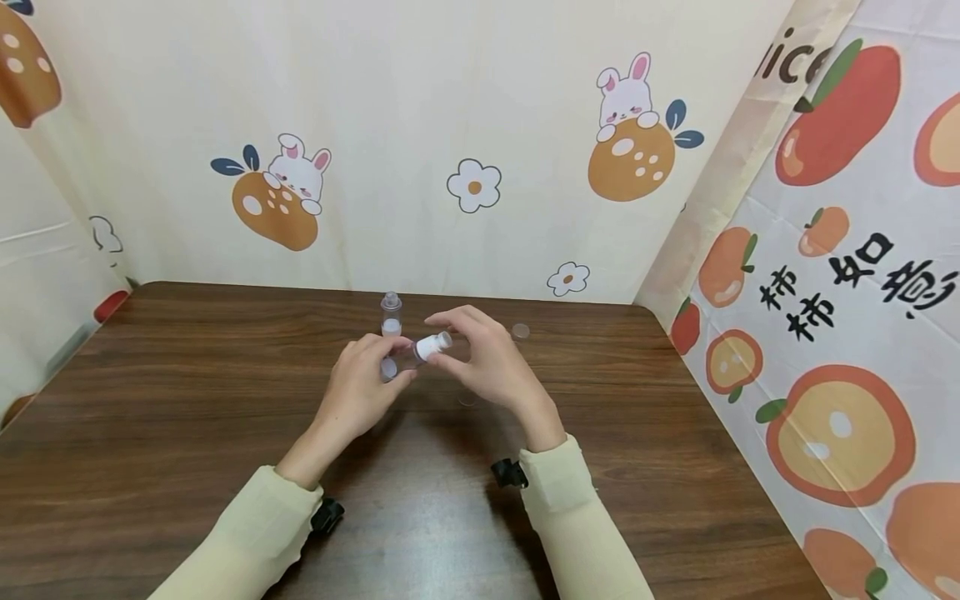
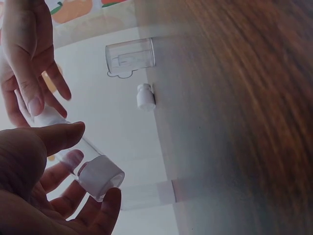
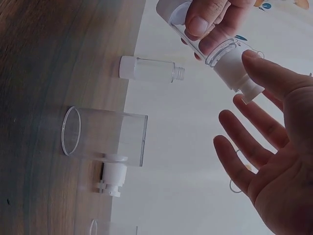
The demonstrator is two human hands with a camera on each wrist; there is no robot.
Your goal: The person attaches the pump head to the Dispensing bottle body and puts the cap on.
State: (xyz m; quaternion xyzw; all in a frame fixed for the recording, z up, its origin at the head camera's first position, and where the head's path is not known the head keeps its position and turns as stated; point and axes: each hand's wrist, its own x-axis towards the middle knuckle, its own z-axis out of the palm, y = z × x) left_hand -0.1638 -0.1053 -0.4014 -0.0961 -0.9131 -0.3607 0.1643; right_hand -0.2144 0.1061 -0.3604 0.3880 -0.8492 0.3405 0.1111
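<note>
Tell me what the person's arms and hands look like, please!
Both arms wear long, plain, pale yellow sleeves: a left sleeve and a right sleeve, each with a wide cuff at the end. A small black gadget pokes out beside each cuff. The left hand and right hand are bare, with five fingers and no gloves.

Curtained nook — wood-grain tabletop (image 1: pixel 187 392), printed cloths (image 1: pixel 525 100) on three sides

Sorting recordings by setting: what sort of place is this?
Probably an indoor tabletop recording corner: a wood-grain table, fruit-printed cloth hung behind and beside it, and black wrist cameras.
</note>
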